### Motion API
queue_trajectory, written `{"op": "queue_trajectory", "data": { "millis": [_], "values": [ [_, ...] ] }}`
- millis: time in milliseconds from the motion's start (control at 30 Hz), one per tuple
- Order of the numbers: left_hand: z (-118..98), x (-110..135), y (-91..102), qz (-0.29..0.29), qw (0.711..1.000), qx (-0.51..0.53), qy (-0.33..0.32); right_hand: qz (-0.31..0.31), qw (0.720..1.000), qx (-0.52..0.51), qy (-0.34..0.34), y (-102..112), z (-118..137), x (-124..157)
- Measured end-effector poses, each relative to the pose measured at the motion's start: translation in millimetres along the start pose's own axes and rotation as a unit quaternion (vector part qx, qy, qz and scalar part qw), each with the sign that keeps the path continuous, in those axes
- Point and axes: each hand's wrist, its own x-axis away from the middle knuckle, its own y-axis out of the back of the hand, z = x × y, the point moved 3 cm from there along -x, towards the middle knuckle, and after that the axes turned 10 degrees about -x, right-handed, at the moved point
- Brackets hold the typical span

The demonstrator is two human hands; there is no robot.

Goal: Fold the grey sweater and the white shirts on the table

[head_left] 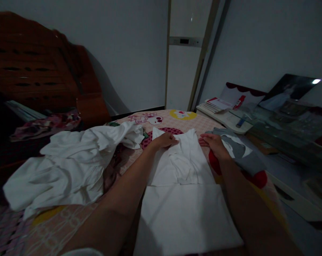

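A white shirt (pixel 187 213), folded narrow, lies lengthwise in front of me on a round table. A crosswise edge runs over its middle, and the far part is wrinkled. My left hand (pixel 165 140) rests on the far left part of the shirt, its fingers drawn together on the fabric. Just off the shirt's far right edge, my right hand (pixel 212 143) has its fingers stretched out to the left and holds nothing. Left of my left forearm lies a loose heap of white clothes (pixel 75 163).
A grey and white folded garment (pixel 238 147) lies beyond my right forearm. The patterned tablecloth (pixel 134 119) covers the table. To the right stands a glass-topped cabinet (pixel 278 124) with papers (pixel 216 105). A wooden chair (pixel 35 64) is at left; a tall white appliance (pixel 186 67) stands behind.
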Motion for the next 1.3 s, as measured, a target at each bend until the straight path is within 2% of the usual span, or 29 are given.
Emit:
{"op": "queue_trajectory", "data": {
  "millis": [100, 200, 300, 433, 567, 667, 833, 900, 967, 1033, 1133, 1233, 1300],
  "values": [
    [-5, -6, -4.4, -0.072, 0.994, -0.085, 0.006, 0.032, 0.989, 0.135, 0.055, -8, 4, 3],
    [-10, -8, -5.6, -0.15, 0.973, -0.172, 0.023, 0.089, 0.945, 0.294, 0.114, -15, 6, 6],
    [-7, -8, -3.1, -0.164, 0.967, -0.189, 0.045, 0.124, 0.897, 0.397, 0.153, -22, 0, 5],
    [-2, -7, 0.7, -0.17, 0.969, -0.174, 0.041, 0.135, 0.861, 0.461, 0.169, -28, -11, -1],
    [-9, -8, -0.9, -0.201, 0.97, -0.136, -0.002, 0.115, 0.85, 0.481, 0.182, -28, -15, -6],
    [-13, -8, -3.2, -0.231, 0.965, -0.119, -0.018, 0.086, 0.839, 0.513, 0.159, -24, -16, -7],
    [-6, -10, -5.7, -0.204, 0.97, -0.132, 0.031, 0.075, 0.828, 0.541, 0.127, -26, -20, -3],
    [-2, -9, -1.3, -0.2, 0.971, -0.127, 0.037, 0.066, 0.827, 0.538, 0.149, -28, -22, -2],
    [0, -6, 4.0, -0.162, 0.981, -0.11, 0.01, 0.078, 0.827, 0.52, 0.2, -31, -24, -1],
    [-1, -2, 7.4, -0.079, 0.993, -0.077, -0.042, 0.112, 0.824, 0.503, 0.237, -34, -29, 0],
    [-3, 4, 8.4, 0.031, 0.991, -0.054, -0.117, 0.14, 0.823, 0.496, 0.238, -35, -38, -1],
    [-5, 5, 5.3, 0.04, 0.985, -0.08, -0.15, 0.141, 0.82, 0.501, 0.24, -33, -42, -2],
    [-5, 4, 2.0, 0.03, 0.988, -0.065, -0.135, 0.144, 0.818, 0.502, 0.242, -32, -41, -3]
  ]
}}
